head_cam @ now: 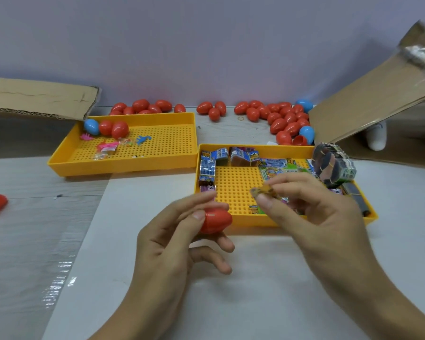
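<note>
Two yellow trays (250,220) and two cardboard flaps (35,96) are seen. Three blue eggs (91,126) are counted, and one rubber band (241,118) is found. Two red eggs (119,130) are kept in the left tray (123,165), one red egg (216,220) is held, and the many more at the back are packed too close to be counted surely.

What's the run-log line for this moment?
left hand: holds red egg | right hand: pinches small packet | location: packet over right yellow tray
</note>
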Tool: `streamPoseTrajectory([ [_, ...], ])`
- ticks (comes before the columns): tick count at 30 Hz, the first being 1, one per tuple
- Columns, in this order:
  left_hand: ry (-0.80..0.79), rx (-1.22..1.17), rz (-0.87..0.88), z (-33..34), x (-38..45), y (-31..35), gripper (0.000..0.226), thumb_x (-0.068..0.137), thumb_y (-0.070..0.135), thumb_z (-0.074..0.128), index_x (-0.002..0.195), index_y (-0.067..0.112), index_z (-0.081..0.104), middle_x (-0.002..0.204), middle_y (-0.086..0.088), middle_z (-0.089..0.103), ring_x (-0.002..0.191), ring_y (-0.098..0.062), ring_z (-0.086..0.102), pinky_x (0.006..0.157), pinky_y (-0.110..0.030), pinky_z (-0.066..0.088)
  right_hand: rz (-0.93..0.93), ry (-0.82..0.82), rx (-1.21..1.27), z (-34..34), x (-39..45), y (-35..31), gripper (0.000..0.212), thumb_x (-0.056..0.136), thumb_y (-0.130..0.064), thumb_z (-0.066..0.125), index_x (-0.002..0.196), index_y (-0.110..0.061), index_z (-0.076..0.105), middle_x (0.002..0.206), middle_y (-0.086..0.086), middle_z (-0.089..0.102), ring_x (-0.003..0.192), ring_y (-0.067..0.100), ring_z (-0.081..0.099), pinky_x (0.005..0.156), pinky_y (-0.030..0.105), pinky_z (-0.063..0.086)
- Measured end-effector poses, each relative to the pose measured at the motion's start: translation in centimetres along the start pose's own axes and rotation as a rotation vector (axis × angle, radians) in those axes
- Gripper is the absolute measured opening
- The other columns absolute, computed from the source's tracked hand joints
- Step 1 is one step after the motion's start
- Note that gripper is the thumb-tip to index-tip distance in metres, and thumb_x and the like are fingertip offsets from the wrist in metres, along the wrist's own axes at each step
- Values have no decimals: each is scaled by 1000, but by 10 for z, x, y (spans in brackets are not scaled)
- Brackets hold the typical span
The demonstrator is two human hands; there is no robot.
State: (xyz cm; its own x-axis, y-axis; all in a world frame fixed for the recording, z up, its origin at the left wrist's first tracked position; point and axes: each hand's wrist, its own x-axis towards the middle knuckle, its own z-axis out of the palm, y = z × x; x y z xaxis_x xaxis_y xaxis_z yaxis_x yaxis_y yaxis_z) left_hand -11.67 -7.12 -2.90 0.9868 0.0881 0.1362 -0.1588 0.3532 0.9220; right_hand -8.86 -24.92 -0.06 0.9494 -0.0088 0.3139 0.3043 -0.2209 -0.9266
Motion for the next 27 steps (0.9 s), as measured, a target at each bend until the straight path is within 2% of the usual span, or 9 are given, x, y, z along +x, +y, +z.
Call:
streamPoseTrajectory([
  [2, -21, 25, 18, 0, -1, -2, 21, 84, 16, 61, 96, 14, 79, 98, -19, 71, 63, -32, 67, 49, -32, 54, 74, -57, 165, -4, -7, -5, 10, 67, -30, 82, 72, -23, 79, 86, -11, 70, 84, 2, 65, 68, 14, 47],
  [5, -79, 44, 9, 0, -5, -2, 27, 84, 24, 56, 93, 9, 77, 103, -18, 67, 68, -35, 68, 59, -34, 58, 125, -201, 223, -5, -16, -9, 15, 72, -25, 78, 59, -23, 73, 66, -11, 61, 67, 2, 56, 63, 12, 44],
  [10, -174, 158, 13, 6, -9, 1, 23, 82, 28, 66, 96, 13, 77, 104, -10, 66, 71, -32, 70, 64, -35, 60, 261, -333, 324, -1, -22, -10, 9, 71, -25, 75, 75, -17, 79, 54, -4, 59, 49, 3, 47, 48, 10, 38],
  [13, -175, 221, 6, 7, -9, 2, 18, 78, 29, 71, 91, 18, 78, 106, -2, 68, 71, -32, 72, 63, -34, 61, 314, -324, 315, 0, -25, -7, 12, 63, -23, 85, 70, -17, 77, 55, -5, 60, 49, 1, 48, 48, 9, 38],
  [14, -171, 225, 7, 7, -9, 2, 17, 78, 28, 71, 89, 18, 79, 106, -2, 68, 72, -31, 72, 62, -34, 61, 313, -305, 277, -1, -25, -5, 19, 59, -24, 91, 70, -18, 76, 55, -6, 58, 51, 3, 47, 49, 11, 38],
  [16, -165, 221, 15, 7, -8, 2, 16, 79, 25, 71, 87, 14, 79, 104, -4, 68, 73, -28, 72, 61, -34, 61, 302, -267, 210, -1, -26, -3, 25, 53, -30, 91, 69, -21, 75, 54, -7, 52, 55, 7, 45, 51, 16, 39],
  [19, -160, 203, -12, 7, -7, 1, 15, 79, 26, 71, 84, 13, 78, 100, -7, 69, 67, -26, 70, 59, -34, 60, 257, -257, 152, -3, -27, -4, 29, 53, -37, 95, 69, -24, 74, 50, -10, 45, 52, 5, 41, 49, 16, 36],
  [23, -150, 160, -80, 7, -7, 2, 15, 78, 30, 69, 82, 17, 74, 97, -9, 68, 63, -27, 67, 57, -32, 58, 198, -308, 165, -6, -28, -8, 24, 57, -43, 84, 70, -25, 76, 52, -11, 45, 53, 6, 41, 49, 17, 36],
  [27, -172, 165, -61, 7, -9, 5, 16, 78, 31, 68, 83, 19, 76, 104, -5, 68, 65, -29, 68, 60, -34, 59, 134, -268, 39, -7, -29, -8, 21, 60, -41, 84, 60, -25, 70, 46, -10, 36, 46, 3, 33, 46, 15, 29],
])
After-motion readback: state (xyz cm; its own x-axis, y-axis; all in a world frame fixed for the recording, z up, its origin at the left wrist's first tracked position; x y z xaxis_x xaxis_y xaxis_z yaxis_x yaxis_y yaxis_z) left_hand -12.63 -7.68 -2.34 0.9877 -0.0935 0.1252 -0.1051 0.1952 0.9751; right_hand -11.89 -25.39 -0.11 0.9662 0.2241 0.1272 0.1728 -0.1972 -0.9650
